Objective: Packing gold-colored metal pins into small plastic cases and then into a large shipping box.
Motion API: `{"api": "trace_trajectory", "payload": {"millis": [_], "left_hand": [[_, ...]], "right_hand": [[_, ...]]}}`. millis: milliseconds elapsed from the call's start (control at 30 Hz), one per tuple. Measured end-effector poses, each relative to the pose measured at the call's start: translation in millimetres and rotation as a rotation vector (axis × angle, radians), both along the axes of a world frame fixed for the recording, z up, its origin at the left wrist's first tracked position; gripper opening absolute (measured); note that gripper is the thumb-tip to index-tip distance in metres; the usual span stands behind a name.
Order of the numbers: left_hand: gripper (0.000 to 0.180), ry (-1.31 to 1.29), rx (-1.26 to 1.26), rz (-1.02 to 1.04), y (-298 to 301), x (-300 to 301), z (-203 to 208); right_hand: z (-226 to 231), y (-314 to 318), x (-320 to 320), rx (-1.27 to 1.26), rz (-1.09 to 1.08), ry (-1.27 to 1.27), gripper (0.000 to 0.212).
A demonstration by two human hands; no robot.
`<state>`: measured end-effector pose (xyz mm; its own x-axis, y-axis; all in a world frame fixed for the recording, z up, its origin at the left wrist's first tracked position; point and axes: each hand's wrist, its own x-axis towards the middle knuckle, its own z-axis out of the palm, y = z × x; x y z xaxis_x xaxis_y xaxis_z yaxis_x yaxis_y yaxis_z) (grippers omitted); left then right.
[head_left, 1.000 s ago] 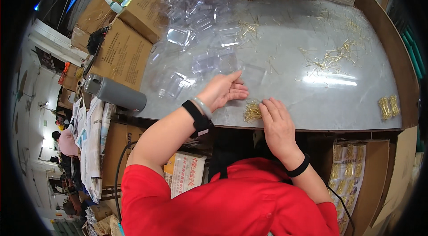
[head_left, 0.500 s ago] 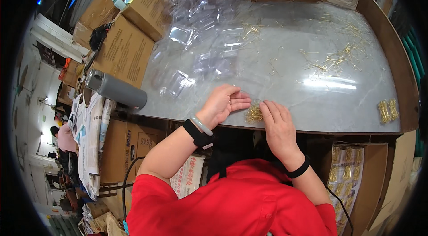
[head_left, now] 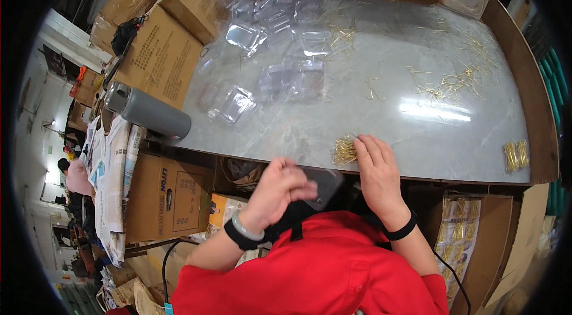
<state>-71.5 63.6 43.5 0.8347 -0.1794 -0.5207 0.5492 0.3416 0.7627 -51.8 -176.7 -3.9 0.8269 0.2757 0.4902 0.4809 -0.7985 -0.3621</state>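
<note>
A bundle of thin gold-coloured wire hooks (head_left: 345, 152) lies at the table's near edge. My right hand (head_left: 379, 171) rests beside it, fingers stretched out and together, fingertips against the bundle's right side; its thumb is hidden. My left hand (head_left: 279, 191) is in front of the table edge, over my lap, with its fingers bent and blurred by motion. Right of those fingers shows a dark, see-through flat piece (head_left: 328, 187); whether the hand holds it I cannot tell. Two small gold bundles (head_left: 516, 155) lie near the right wall of the table.
Clear plastic boxes (head_left: 280, 23) heap up at the back left. Loose gold hooks (head_left: 456, 86) scatter on the right. A grey bottle (head_left: 149, 117) lies by the left edge, near cardboard boxes (head_left: 164, 59). An open carton (head_left: 485, 237) with gold bundles stands below right.
My left hand has drawn back from the bundle, toward my body, off the table. The see-through piece now shows beside it. My right hand stays at the bundle.
</note>
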Motion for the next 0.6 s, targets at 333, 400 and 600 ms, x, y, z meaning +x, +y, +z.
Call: {"api": "trace_trajectory", "payload": {"millis": [333, 400, 600], "left_hand": [[0.039, 0.259, -0.288, -0.067, -18, -17, -51], [0.041, 0.221, -0.450, -0.054, -25, -11, -42], [0.047, 0.146, -0.691, -0.121, -16, -19, -54]], "right_hand": [[8, 12, 1, -0.047, -0.028, -0.021, 0.044], [10, 15, -2, -0.070, -0.016, -0.013, 0.044], [15, 21, -29, -0.097, 0.193, 0.042, 0.047]]}}
